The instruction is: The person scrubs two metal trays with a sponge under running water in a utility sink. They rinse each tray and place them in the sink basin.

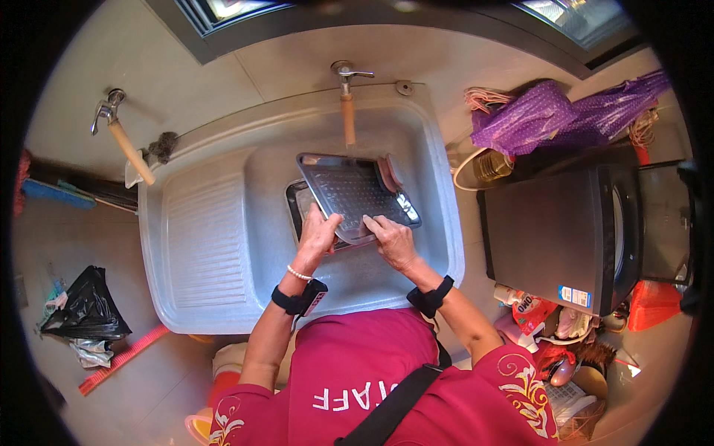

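A dark rectangular tray point(357, 195) with a dimpled base is tilted over the sink basin, below the tap's hose end. My left hand point(319, 231) grips its near left edge, thumb on the rim. My right hand point(393, 241) holds the near right edge, with the thumb and fingers at the rim. A brownish-pink piece point(389, 174) shows at the tray's far right corner; I cannot tell what it is. Beneath lies a second dark-rimmed tray point(294, 209), mostly hidden by the first. Water seems to run from the tap point(347, 103) onto the upper tray.
The grey sink point(279, 284) has a ribbed drainboard point(203, 240) at left. Another tap point(114, 108) with a hose hangs over its left corner. On the right stand a dark boxy appliance point(541, 234) and a purple dotted plastic cover point(524, 120). A black plastic bag point(89, 309) lies at left.
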